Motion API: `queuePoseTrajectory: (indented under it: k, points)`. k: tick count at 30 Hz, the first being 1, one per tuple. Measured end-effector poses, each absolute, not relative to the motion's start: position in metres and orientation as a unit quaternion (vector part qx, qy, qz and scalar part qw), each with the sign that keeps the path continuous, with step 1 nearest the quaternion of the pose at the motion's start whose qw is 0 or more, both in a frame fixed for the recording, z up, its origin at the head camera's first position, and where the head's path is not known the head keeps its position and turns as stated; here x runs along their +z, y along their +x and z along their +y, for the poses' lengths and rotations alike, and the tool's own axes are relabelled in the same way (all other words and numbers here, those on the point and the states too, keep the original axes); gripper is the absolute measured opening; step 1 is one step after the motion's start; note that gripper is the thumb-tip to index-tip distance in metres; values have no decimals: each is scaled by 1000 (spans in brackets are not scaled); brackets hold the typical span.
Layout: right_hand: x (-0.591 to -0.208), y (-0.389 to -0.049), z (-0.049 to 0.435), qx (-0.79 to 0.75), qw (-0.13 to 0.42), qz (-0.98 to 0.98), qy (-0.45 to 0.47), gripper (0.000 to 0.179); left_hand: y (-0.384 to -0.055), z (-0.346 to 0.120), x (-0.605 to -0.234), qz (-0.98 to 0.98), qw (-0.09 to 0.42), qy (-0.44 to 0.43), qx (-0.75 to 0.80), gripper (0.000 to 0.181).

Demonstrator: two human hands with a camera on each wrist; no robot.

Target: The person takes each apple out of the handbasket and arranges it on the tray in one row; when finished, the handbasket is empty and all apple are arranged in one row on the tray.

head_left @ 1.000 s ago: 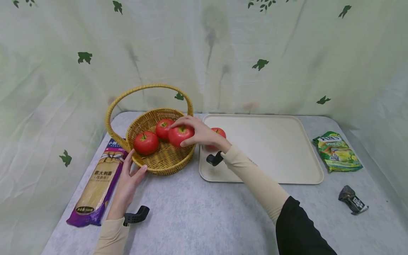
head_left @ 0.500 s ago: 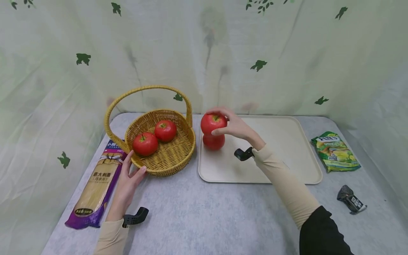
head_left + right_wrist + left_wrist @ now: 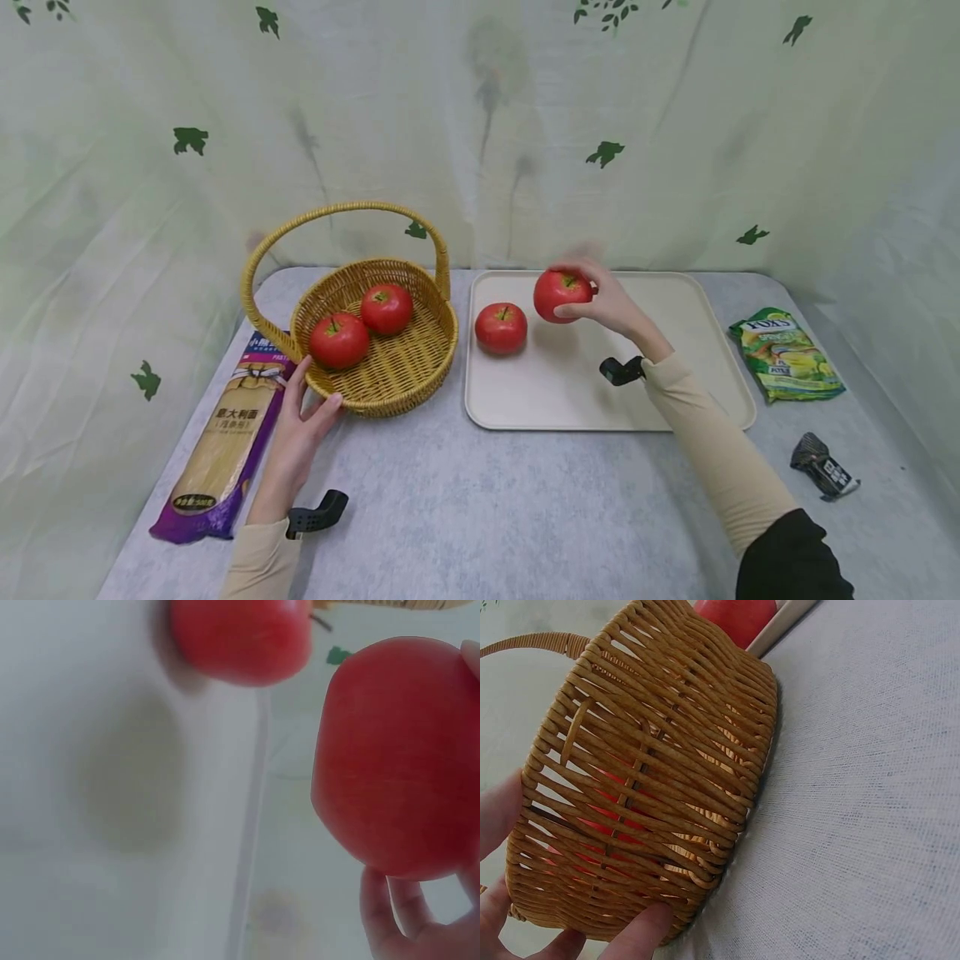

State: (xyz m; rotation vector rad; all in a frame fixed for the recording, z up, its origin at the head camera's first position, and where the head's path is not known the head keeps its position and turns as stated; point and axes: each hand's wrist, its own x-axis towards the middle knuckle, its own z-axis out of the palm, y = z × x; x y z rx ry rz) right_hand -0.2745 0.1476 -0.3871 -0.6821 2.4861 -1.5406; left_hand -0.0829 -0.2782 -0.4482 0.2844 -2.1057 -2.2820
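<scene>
My right hand (image 3: 600, 296) holds a red apple (image 3: 561, 295) by its sides, above the cream tray (image 3: 630, 392); a shadow falls on the tray beneath it. In the right wrist view the held apple (image 3: 401, 757) fills the right side, with fingertips below. Another apple (image 3: 501, 327) sits at the tray's left. Two more, a front apple (image 3: 339, 340) and a rear apple (image 3: 387, 308), lie in the wicker basket (image 3: 405, 375). My left hand (image 3: 296, 437) holds the basket's near left side, thumb and fingers spread along its wall and rim.
The basket's tall handle (image 3: 352, 206) arches over it. A purple pack of spaghetti (image 3: 221, 437) lies left of the basket, partly under its edge. A green candy bag (image 3: 786, 354) and a small black wrapped packet (image 3: 825, 468) lie to the right. A patterned curtain (image 3: 450, 125) hangs behind.
My right hand has lifted an apple out of the basket and carried it right, past the apple on the tray. My left hand has stayed at the basket.
</scene>
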Motion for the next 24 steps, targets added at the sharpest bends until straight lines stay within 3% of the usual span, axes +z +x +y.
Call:
queuePoseTrajectory:
  k: [24]
  points:
    - [-436,-267,150,-428,71,871,-228,59,-82,-278,-449,-669,15,80,-739,77]
